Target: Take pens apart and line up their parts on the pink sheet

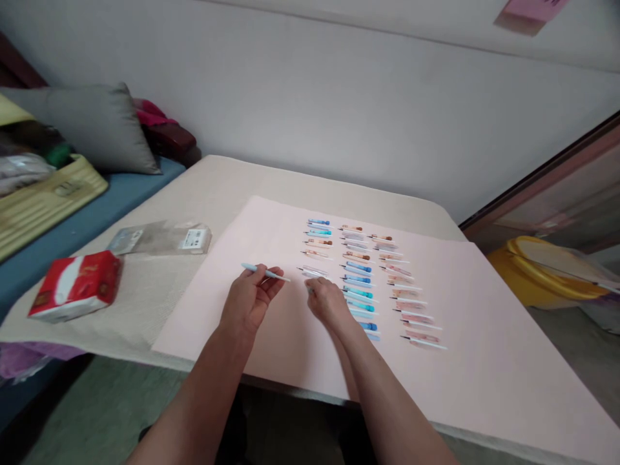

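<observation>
My left hand (249, 298) pinches a slim pen (248, 266) with a light blue end and a thin white tip that points right. My right hand (328, 301) is a little to the right, low over the paper, its fingers pressed together. A small greyish bit shows at its fingertips, too small to name. Just beyond that hand lies a clear pen part (312, 270) with a dark point. To the right, disassembled pens lie in three columns: blue pens (357, 279), brown-capped pens (357, 256) and pinkish pens (422, 337), with thin white refills beside them.
Under the pens is a large pale pink sheet (203, 329) on a cloth-covered table. To the left are a red tissue pack (80, 284) and a clear plastic sleeve (157, 237). A yellow bucket (527, 274) stands off the right edge; a grey cushion (113, 126) is behind left.
</observation>
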### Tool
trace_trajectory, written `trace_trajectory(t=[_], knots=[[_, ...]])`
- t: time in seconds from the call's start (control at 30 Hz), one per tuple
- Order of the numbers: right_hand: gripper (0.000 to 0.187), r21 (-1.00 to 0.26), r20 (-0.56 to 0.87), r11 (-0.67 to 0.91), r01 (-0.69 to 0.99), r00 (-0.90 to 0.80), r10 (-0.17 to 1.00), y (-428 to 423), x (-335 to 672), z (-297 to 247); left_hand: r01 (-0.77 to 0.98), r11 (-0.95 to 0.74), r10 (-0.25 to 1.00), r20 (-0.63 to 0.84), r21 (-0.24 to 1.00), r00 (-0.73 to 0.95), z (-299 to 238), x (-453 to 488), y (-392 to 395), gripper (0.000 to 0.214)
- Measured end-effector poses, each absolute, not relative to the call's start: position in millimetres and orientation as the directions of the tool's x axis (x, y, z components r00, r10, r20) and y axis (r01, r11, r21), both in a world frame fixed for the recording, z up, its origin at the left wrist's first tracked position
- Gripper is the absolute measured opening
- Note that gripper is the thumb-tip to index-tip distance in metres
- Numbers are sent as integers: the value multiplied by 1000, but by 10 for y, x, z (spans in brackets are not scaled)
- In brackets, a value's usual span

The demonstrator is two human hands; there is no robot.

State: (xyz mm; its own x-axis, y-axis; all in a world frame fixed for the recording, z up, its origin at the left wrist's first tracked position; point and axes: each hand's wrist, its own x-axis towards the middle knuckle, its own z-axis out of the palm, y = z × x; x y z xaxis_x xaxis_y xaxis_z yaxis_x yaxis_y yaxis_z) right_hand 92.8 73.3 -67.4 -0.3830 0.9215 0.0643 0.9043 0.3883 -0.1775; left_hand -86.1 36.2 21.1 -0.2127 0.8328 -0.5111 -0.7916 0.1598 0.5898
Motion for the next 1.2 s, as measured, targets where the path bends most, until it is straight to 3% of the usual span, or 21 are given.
trace_trajectory(t=[0.3,0.53,0.87,1.07,1.2], knots=[[22,-198,58,396,896,-393,918,762,882,-680,-791,159,835,-508,591,-212,198,-862,362,7],[31,-376,148,363,853,-332,932,748,864,-684,-784,163,842,-499,599,-205,201,-863,360,8],[31,-804,279,348,483,-211,937,760,836,-563,-790,153,843,-495,593,-208,199,-866,359,7],[18,-903,273,329,276,-223,936,691,807,-415,-755,181,853,-483,630,-199,231,-851,351,7],[17,-930,257,315,188,-278,925,571,780,-276,-699,131,890,-394,703,-230,229,-839,340,6]])
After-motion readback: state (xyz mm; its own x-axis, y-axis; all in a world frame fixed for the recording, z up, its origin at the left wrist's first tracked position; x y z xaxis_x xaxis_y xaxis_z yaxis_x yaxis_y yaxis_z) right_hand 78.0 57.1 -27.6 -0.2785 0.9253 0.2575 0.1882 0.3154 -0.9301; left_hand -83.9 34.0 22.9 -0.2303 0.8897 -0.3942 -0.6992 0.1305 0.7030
